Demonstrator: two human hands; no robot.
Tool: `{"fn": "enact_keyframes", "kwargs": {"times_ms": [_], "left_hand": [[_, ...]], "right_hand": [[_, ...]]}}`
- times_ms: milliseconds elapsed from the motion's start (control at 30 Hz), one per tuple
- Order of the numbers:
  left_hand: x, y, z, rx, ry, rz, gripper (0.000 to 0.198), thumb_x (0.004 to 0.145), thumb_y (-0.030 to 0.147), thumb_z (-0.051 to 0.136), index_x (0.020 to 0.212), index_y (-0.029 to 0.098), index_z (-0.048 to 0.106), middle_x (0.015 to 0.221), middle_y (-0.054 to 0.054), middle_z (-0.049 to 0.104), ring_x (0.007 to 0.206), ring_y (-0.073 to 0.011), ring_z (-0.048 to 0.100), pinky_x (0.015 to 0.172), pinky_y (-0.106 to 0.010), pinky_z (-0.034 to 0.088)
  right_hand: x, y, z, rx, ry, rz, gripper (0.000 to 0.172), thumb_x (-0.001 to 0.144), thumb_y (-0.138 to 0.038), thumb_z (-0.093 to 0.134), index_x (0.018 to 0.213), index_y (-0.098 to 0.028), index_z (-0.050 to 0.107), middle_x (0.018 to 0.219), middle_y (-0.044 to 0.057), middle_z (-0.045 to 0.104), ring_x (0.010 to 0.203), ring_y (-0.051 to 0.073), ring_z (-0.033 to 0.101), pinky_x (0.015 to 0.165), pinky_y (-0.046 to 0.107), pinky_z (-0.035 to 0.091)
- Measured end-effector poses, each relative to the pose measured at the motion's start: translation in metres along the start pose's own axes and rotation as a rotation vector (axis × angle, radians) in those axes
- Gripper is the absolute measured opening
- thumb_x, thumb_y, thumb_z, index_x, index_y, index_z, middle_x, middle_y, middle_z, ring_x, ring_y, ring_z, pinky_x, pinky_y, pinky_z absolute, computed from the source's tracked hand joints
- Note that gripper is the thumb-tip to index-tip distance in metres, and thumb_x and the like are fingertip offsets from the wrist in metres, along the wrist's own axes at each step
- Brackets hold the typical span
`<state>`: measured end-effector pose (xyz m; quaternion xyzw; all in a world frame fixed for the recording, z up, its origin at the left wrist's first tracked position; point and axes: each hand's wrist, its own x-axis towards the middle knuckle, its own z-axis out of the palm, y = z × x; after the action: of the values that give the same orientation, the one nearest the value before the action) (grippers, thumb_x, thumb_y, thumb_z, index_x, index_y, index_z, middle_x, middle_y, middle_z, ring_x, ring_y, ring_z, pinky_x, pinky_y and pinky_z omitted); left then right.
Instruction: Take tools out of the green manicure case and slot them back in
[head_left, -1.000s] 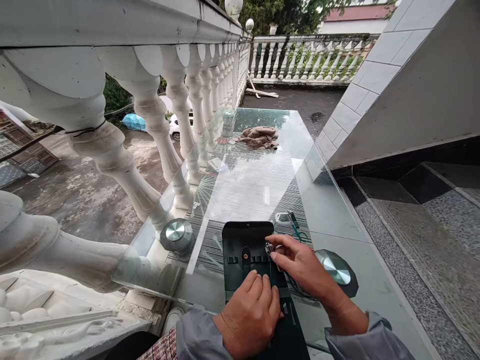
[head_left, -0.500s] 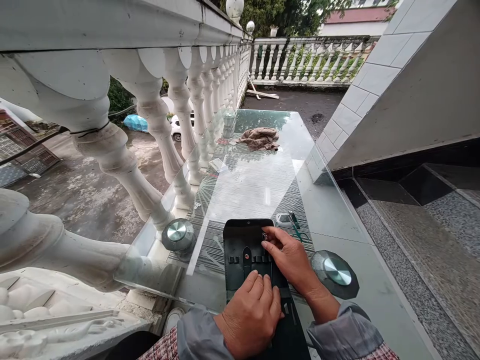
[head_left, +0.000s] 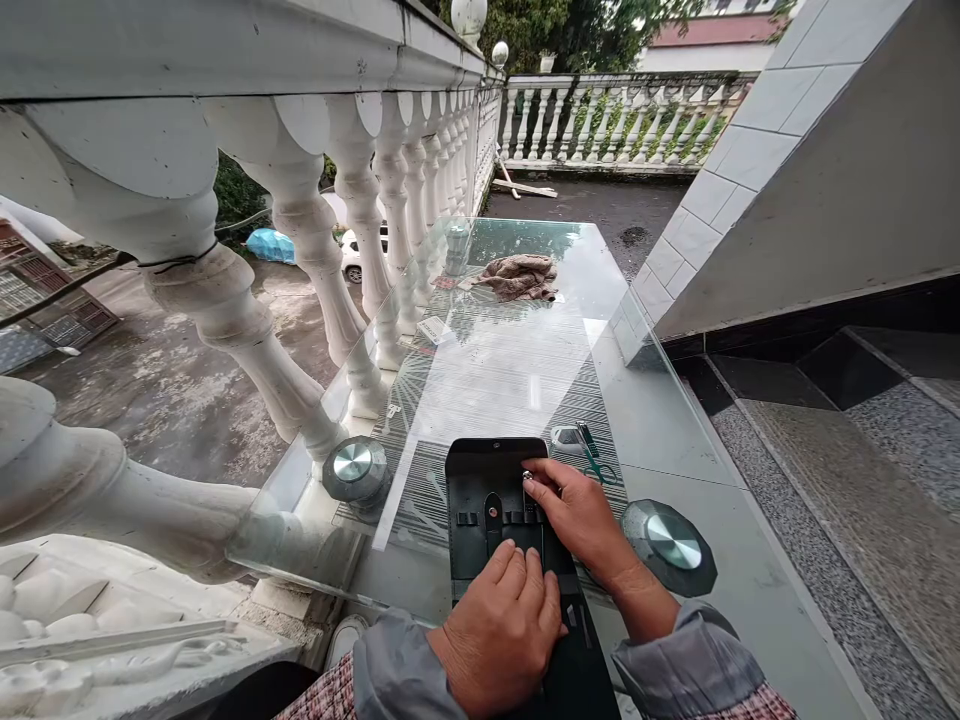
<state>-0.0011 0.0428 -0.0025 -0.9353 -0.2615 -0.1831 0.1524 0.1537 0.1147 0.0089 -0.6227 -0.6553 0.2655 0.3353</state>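
An open black tool case (head_left: 484,485) with elastic loops lies on a glass table (head_left: 517,360) in front of me. My left hand (head_left: 499,630) rests palm down on the case's near half, fingers together and flat. My right hand (head_left: 577,515) is over the case's right side, its fingertips pinched on a small metal tool (head_left: 528,477) at the loops. Small green-handled scissors (head_left: 592,455) and a small metal piece (head_left: 564,436) lie on the glass just right of the case.
A white stone balustrade (head_left: 315,230) runs close along the table's left edge. Round metal table fittings (head_left: 352,465) (head_left: 671,540) flank the case. A crumpled brown cloth (head_left: 521,275) lies at the table's far end. A tiled wall and granite steps (head_left: 825,440) rise to the right.
My right hand has moved left and a little away from me, carrying the small metal tool from the case's right edge to its row of loops. My left hand has stayed put.
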Motion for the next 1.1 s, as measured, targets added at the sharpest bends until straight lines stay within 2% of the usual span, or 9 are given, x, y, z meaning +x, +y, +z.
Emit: {"fn": "enact_keyframes", "kwargs": {"times_ms": [100,200,400,600,767,900,967,1100], "left_hand": [[-0.001,0.0,0.001,0.007,-0.021,0.004,0.034,0.094,0.032,0.039,0.111,0.007,0.055,0.111,-0.018,0.061,0.101,-0.0244,0.059,0.098,-0.044,0.035],[-0.002,0.001,0.001,-0.001,-0.022,-0.001,0.034,0.094,0.032,0.039,0.111,0.007,0.055,0.111,-0.018,0.061,0.101,-0.0245,0.059,0.098,-0.044,0.034],[-0.002,0.0,0.001,-0.022,-0.001,-0.008,0.033,0.094,0.031,0.039,0.11,0.007,0.056,0.109,-0.017,0.062,0.101,-0.0243,0.058,0.098,-0.043,0.034],[0.001,0.0,-0.003,-0.054,-0.085,-0.019,0.034,0.094,0.031,0.04,0.112,0.006,0.054,0.108,-0.016,0.059,0.099,-0.0249,0.056,0.092,-0.04,0.037],[0.003,0.0,-0.005,-0.084,-0.14,-0.031,0.033,0.093,0.031,0.042,0.112,0.005,0.053,0.103,-0.013,0.058,0.095,-0.0236,0.055,0.089,-0.039,0.039],[0.002,0.0,-0.003,-0.086,-0.16,-0.025,0.033,0.094,0.03,0.041,0.112,0.005,0.052,0.102,-0.014,0.057,0.095,-0.0232,0.054,0.09,-0.039,0.038],[0.001,0.0,-0.002,-0.086,-0.162,-0.017,0.034,0.094,0.03,0.04,0.113,0.005,0.051,0.104,-0.014,0.057,0.097,-0.0235,0.054,0.09,-0.04,0.037],[0.0,-0.001,-0.003,-0.07,-0.139,0.012,0.036,0.094,0.031,0.041,0.116,0.005,0.05,0.107,-0.015,0.057,0.099,-0.0254,0.054,0.09,-0.041,0.037]], "right_hand": [[0.0,0.001,-0.002,-0.102,-0.02,-0.13,0.023,0.085,-0.029,0.045,0.09,-0.021,0.066,0.089,0.005,0.065,0.089,0.02,0.055,0.083,0.036,0.041],[-0.001,-0.001,-0.004,-0.173,-0.029,-0.196,0.027,0.089,-0.031,0.04,0.083,-0.021,0.066,0.084,0.005,0.062,0.085,0.019,0.053,0.083,0.036,0.04],[-0.004,-0.008,-0.005,-0.238,-0.042,-0.209,0.034,0.089,-0.038,0.041,0.07,-0.022,0.065,0.08,0.005,0.057,0.081,0.019,0.05,0.077,0.035,0.04],[-0.005,-0.009,-0.008,-0.183,-0.059,-0.206,0.03,0.09,-0.037,0.041,0.082,-0.023,0.066,0.084,0.005,0.058,0.085,0.019,0.05,0.08,0.035,0.04],[-0.005,-0.008,-0.008,-0.163,-0.049,-0.196,0.035,0.09,-0.038,0.039,0.067,-0.021,0.06,0.08,0.004,0.057,0.081,0.018,0.05,0.078,0.035,0.04],[-0.006,-0.011,-0.009,-0.154,-0.053,-0.209,0.036,0.09,-0.038,0.039,0.065,-0.022,0.06,0.079,0.004,0.058,0.08,0.018,0.051,0.077,0.034,0.04],[-0.004,-0.01,-0.013,-0.126,0.014,-0.23,0.035,0.09,-0.038,0.04,0.067,-0.022,0.061,0.079,0.004,0.059,0.08,0.018,0.051,0.077,0.034,0.041],[0.005,0.01,-0.029,-0.156,0.349,-0.176,0.027,0.088,-0.038,0.042,0.085,-0.022,0.063,0.086,0.007,0.062,0.086,0.02,0.053,0.081,0.036,0.041]]}}
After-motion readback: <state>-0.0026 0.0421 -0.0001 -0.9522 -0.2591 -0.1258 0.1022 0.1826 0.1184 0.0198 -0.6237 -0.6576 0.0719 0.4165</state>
